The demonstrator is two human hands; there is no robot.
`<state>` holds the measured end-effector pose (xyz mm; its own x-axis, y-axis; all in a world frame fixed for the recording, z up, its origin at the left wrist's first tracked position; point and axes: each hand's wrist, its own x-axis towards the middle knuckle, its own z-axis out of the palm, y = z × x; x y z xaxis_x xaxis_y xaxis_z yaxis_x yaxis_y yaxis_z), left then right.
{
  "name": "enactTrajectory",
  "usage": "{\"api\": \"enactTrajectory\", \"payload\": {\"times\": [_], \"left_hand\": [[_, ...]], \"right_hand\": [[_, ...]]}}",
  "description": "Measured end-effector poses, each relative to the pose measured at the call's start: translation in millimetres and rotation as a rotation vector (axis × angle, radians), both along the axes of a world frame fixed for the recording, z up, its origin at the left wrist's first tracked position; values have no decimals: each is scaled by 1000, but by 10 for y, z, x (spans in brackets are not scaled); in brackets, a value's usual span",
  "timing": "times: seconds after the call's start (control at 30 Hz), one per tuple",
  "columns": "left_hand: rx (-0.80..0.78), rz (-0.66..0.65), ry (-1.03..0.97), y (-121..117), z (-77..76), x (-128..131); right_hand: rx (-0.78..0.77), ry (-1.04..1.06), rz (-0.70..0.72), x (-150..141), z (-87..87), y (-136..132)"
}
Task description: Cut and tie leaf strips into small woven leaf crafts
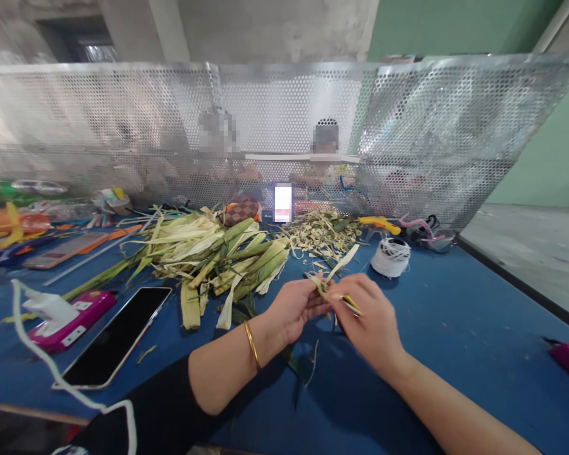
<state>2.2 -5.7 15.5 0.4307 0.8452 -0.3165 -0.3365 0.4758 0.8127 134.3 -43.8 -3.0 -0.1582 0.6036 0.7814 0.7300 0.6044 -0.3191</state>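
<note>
Left hand (pixel 294 311) and right hand (pixel 372 316) both pinching a husk strip (pixel 344 261) here!
It juts out between them, a slim yellow tool (pixel 352 304) in the right's grip; I'd worry a hard tug could split it, or the tool could snag its edge.
</note>
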Motion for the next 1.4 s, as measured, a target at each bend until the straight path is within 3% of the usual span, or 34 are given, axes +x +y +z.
{"api": "enactTrajectory", "payload": {"times": [0.1,0.2,0.27,0.4,0.73,0.93,1.03,1.13,1.3,1.4], "left_hand": [[73,-9,78,-17,33,-17],[139,10,128,-17,12,-6],[153,45,159,-13,-19,6],[160,50,167,-11,-57,10],[222,-117,-7,-24,-4,-20],[262,72,136,-5,-54,-19],[273,157,195,38,-40,-41],[295,207,297,65,-14,-61],[346,245,332,55,-14,-60],[375,156,332,29,-31,-45]], "right_hand": [[-320,381,-105,66,-21,79],[-639,585,-44,65,-76,151],[-742,676,21,41,-107,169],[-766,747,52,6,-115,154],[-723,906,2,30,-16,145],[-819,903,40,-5,-17,123],[-838,805,78,-7,-35,105],[-735,562,167,10,-21,68],[-385,-57,181,63,51,10],[-145,-217,81,94,82,3]]}}
